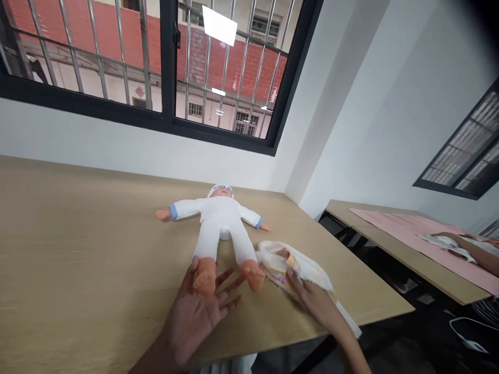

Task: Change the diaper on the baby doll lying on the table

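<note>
A baby doll (221, 215) in a white outfit with blue cuffs and a white cap lies on its back on the wooden table (97, 244), its bare feet towards me. Palm up, my left hand (202, 311) has its fingers spread under and beside the doll's feet, the thumb against one ankle. To the right of the doll's legs, my right hand (307, 293) pinches a crumpled white cloth (317, 275) with yellow and pink patches. The cloth rests near the table's right side, one end reaching its front edge.
Behind the table are a white wall (117, 143) and a barred window (226, 72). A second table (421, 265) at the right bears a pink cloth (405, 228), where another person's arm (481, 254) reaches over white fabric.
</note>
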The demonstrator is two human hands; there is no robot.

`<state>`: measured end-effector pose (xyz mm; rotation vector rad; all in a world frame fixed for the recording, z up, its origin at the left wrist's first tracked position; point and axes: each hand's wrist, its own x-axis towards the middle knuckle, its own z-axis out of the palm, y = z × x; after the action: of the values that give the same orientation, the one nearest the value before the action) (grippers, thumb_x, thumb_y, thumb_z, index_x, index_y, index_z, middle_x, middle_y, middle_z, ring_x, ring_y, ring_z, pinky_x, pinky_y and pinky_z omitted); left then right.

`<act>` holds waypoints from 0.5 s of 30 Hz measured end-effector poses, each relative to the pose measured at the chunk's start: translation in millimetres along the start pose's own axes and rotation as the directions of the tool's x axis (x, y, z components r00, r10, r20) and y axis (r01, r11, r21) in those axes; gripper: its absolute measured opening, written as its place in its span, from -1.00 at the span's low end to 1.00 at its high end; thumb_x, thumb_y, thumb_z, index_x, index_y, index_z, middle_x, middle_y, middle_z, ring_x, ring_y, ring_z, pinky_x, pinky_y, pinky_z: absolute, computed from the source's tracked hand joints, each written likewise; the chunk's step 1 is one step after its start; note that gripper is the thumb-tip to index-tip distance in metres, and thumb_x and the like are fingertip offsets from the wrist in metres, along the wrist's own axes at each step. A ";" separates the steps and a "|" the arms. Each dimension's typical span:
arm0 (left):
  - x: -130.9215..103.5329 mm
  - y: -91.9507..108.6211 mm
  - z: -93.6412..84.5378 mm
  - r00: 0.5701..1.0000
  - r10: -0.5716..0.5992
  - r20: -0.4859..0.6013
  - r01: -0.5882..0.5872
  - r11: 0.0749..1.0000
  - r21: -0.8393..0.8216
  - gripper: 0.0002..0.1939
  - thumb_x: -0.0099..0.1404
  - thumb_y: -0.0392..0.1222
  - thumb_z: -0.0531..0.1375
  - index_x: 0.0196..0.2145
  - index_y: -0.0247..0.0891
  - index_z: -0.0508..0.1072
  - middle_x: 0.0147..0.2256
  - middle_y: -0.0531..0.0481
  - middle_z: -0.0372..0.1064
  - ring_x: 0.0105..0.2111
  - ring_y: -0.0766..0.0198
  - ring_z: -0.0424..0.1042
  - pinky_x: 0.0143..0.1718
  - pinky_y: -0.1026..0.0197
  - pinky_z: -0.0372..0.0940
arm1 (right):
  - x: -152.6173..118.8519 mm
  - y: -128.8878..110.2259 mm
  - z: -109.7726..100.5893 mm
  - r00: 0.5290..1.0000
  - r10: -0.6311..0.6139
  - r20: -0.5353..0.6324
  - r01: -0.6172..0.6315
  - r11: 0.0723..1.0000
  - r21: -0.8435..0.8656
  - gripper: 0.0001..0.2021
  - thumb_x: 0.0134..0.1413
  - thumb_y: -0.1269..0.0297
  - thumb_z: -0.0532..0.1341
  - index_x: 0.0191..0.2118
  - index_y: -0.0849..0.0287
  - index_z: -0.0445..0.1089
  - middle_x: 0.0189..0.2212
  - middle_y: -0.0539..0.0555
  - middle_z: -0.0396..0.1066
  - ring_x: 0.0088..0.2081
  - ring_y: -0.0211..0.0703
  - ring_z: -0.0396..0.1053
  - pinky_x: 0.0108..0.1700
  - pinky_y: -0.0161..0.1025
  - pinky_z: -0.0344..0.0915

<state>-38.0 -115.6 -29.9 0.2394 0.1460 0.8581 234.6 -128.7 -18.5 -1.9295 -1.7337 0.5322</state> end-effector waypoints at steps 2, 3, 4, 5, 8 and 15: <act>0.4 0.5 3.4 1.000 0.029 -0.008 -0.029 0.999 -0.023 -0.63 0.21 0.14 0.07 -0.36 -0.20 0.46 -0.04 -0.08 0.33 0.19 -0.01 0.01 0.16 -0.10 -0.06 | 10.8 1.2 -11.1 0.992 -0.036 -0.117 0.044 0.997 0.066 -0.37 0.09 -0.21 -0.10 -0.22 0.25 0.46 -0.16 0.23 0.45 -0.04 0.13 0.33 0.08 -0.05 0.15; 0.4 0.8 4.6 0.999 0.029 -0.013 -0.030 0.999 -0.026 -0.64 0.21 0.14 0.07 -0.37 -0.21 0.46 -0.04 -0.08 0.33 0.19 -0.01 0.01 0.17 -0.10 -0.06 | 18.7 3.1 -16.3 0.977 -0.090 -0.193 0.110 0.989 0.094 -0.37 0.06 -0.22 -0.07 -0.15 0.25 0.43 -0.10 0.23 0.41 0.01 0.12 0.28 0.11 -0.06 0.11; 0.2 0.9 5.5 1.000 0.023 -0.017 -0.023 0.999 -0.023 -0.63 0.21 0.14 0.07 -0.37 -0.22 0.46 -0.04 -0.09 0.33 0.19 -0.02 0.01 0.17 -0.09 -0.06 | 27.5 5.9 -21.0 0.958 -0.135 -0.252 0.172 0.976 0.134 -0.37 0.05 -0.23 -0.03 -0.07 0.24 0.40 -0.02 0.22 0.36 0.07 0.09 0.23 0.14 -0.07 0.07; 0.0 1.0 6.1 1.000 0.020 -0.018 -0.021 1.000 -0.020 -0.63 0.21 0.13 0.07 -0.36 -0.23 0.45 -0.04 -0.10 0.33 0.19 -0.02 0.01 0.18 -0.08 -0.06 | 36.6 9.2 -25.1 0.953 -0.150 -0.264 0.206 0.958 0.201 -0.36 0.04 -0.23 -0.02 -0.01 0.21 0.36 0.03 0.20 0.31 0.10 0.06 0.20 0.15 -0.08 0.06; -0.4 0.6 6.8 0.999 0.031 -0.009 -0.031 0.999 -0.022 -0.63 0.22 0.12 0.07 -0.38 -0.24 0.45 -0.05 -0.09 0.33 0.18 0.00 0.04 0.18 -0.05 -0.05 | 59.0 20.3 -30.0 0.978 -0.061 -0.201 0.138 0.907 0.398 -0.32 0.10 -0.24 -0.16 0.01 0.20 0.34 0.00 0.20 0.35 0.04 0.03 0.29 0.11 -0.04 0.13; 1.9 1.7 7.5 0.997 0.075 0.004 -0.075 0.995 -0.068 -0.59 0.24 0.15 0.04 -0.35 -0.24 0.47 -0.03 -0.10 0.33 0.15 0.00 0.11 0.17 -0.02 -0.01 | 52.7 24.3 10.6 0.983 -0.149 0.109 0.163 0.977 -0.139 -0.34 0.02 -0.17 0.03 0.22 0.01 0.09 0.25 0.11 -0.04 0.26 0.19 -0.17 0.20 0.23 -0.23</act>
<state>-36.4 -114.3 -22.3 0.1847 0.1022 0.9353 254.1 -77.2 -39.7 -1.8709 -2.0187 0.4597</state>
